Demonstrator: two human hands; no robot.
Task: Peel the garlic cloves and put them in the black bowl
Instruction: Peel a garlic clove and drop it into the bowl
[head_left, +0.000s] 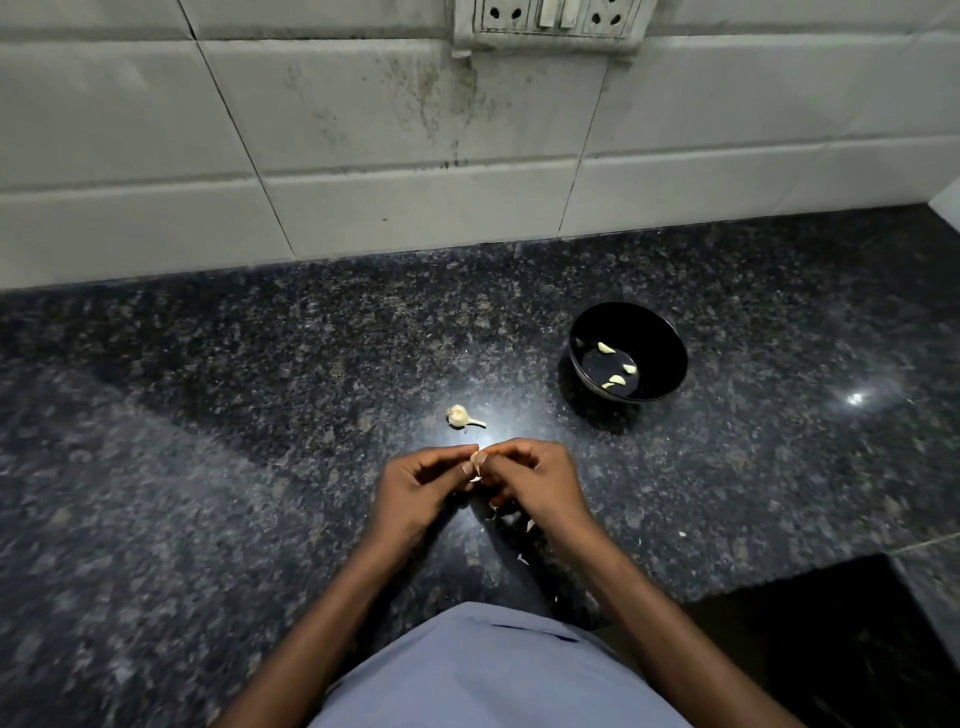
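Observation:
My left hand (415, 488) and my right hand (535, 483) meet over the dark granite counter, and both pinch one small garlic clove (475, 458) between their fingertips. Most of the clove is hidden by the fingers. Just beyond the hands lies the rest of the garlic bulb (458, 416) with its stem pointing right. The black bowl (660, 338) stands at the right, farther back, with three peeled cloves (605, 348) inside it.
Bits of papery garlic skin (522, 558) lie on the counter (260, 415) under and near my right hand. A white tiled wall (363, 156) runs along the back. The counter's front edge drops away at the lower right.

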